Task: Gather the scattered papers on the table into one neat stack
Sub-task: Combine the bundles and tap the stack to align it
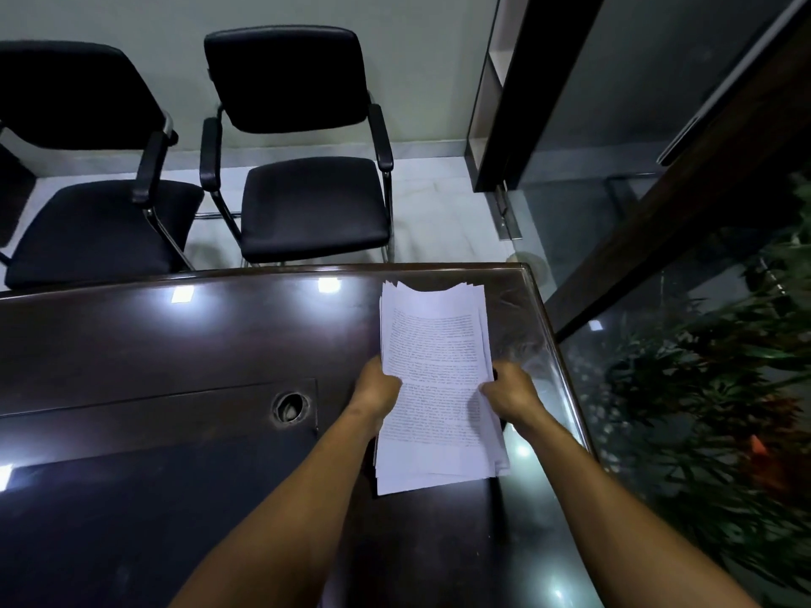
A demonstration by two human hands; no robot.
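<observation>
Forearms: both of yours reach in from the bottom edge, closest to the lens, and meet at the paper.
Papers: the stack of papers (pixel 439 379) is up between your hands, over the right end of the table, near its far right corner; printed text faces you on the top sheet.
Stack edges: not squared, with sheets fanning out at the near end and the far edge ragged.
Left hand: your left hand (pixel 376 388) grips the stack's left edge, thumb curled onto the top sheet.
Right hand: your right hand (pixel 509 394) grips the right edge, fingers wrapped around it.
Table: the dark glossy table (pixel 175 344) throws back ceiling lights; whether the stack's near end touches it, I cannot tell.
Cable hole: a round cable hole (pixel 290 407) sits in an inset panel, left of your left hand.
Chairs: two black armchairs (pixel 307 204) stand side by side beyond the far edge.
Plants: green plants (pixel 702 388) show behind glass on the right.
</observation>
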